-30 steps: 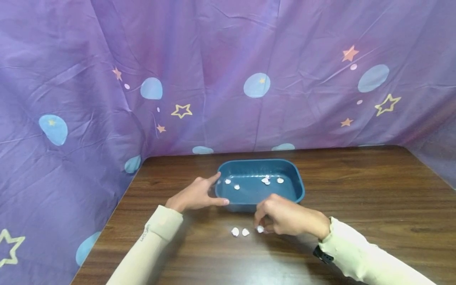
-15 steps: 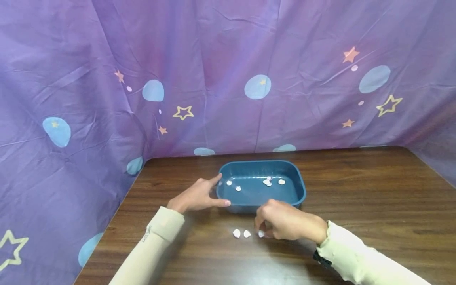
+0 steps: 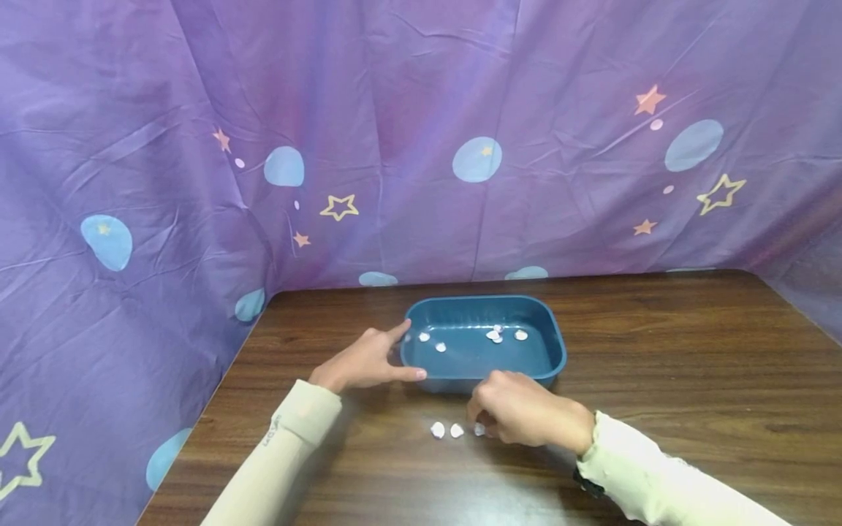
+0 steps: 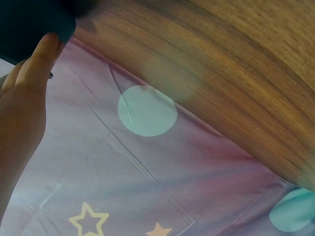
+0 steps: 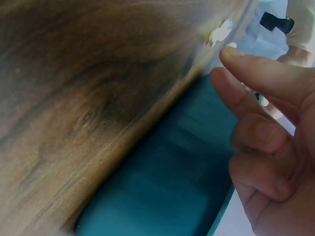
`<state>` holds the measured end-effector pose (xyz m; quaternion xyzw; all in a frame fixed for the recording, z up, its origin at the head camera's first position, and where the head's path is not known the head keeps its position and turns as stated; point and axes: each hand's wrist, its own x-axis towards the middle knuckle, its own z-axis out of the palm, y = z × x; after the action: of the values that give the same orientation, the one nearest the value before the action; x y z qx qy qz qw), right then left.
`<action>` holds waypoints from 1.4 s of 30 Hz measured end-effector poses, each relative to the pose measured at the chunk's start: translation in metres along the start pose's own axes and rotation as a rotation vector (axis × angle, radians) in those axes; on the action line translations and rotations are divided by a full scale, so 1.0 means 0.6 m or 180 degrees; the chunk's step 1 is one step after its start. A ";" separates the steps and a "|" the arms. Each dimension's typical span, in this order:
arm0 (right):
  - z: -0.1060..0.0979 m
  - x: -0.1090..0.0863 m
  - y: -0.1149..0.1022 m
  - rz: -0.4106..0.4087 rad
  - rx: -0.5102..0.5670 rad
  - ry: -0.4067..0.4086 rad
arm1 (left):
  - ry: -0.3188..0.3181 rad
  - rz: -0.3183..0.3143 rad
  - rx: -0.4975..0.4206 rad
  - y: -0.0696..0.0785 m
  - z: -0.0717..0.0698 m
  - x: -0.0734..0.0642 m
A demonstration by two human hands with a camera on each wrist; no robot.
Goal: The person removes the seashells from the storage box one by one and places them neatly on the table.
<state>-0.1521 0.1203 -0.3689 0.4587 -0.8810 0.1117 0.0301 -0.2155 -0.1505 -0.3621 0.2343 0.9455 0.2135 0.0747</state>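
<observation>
In the head view, a blue plastic basin (image 3: 483, 383) stands on the table with several small white shell-like pieces (image 3: 441, 348) inside. At its left end my left hand (image 3: 368, 358) rests with thumb and fingers spread straight along the rim. The left wrist view shows straight fingers (image 4: 42, 56) against the dark basin wall. In front of the basin, my right hand (image 3: 516, 409) pinches a white piece (image 3: 479, 430) at the table. Two more pieces (image 3: 438, 430) lie just left of it in a row. The right wrist view shows the thumb and index fingertips (image 5: 231, 50) close together.
The dark wood table (image 3: 677, 380) has its back edge against a purple curtain (image 3: 559, 204) printed with stars and blue spots. Curtain also hangs along the left side. The basin sits near the back edge.
My right hand has moved slightly toward me and then left, bringing the white piece nearer the two in the row. The left hand stays on the basin.
</observation>
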 end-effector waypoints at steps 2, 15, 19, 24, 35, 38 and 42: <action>0.002 0.001 -0.001 0.0023 -0.0029 -0.0017 | -0.0010 0.0002 0.0002 0.000 0.000 -0.001; 0.007 0.005 -0.006 0.0034 -0.0196 0.0010 | -0.0022 -0.0001 0.0000 0.000 0.000 -0.003; 0.005 0.007 -0.006 0.0062 -0.0229 0.0019 | -0.0003 0.0001 0.0012 0.000 -0.002 -0.002; 0.006 0.010 -0.009 0.0116 -0.0292 -0.0029 | 0.0023 0.0015 0.0048 -0.001 -0.006 -0.002; 0.013 0.013 -0.012 0.0070 -0.0395 -0.0048 | 0.0014 0.0065 0.0014 -0.003 0.000 0.002; 0.014 0.011 -0.012 0.0072 -0.0363 -0.0070 | 0.0013 0.0093 0.0026 -0.004 0.003 0.003; 0.015 0.010 -0.010 0.0084 -0.0334 -0.0089 | 0.0019 0.0076 0.0024 -0.001 0.000 0.002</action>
<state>-0.1506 0.1102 -0.3755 0.4463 -0.8920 0.0593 0.0403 -0.2169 -0.1504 -0.3626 0.2452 0.9437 0.2114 0.0684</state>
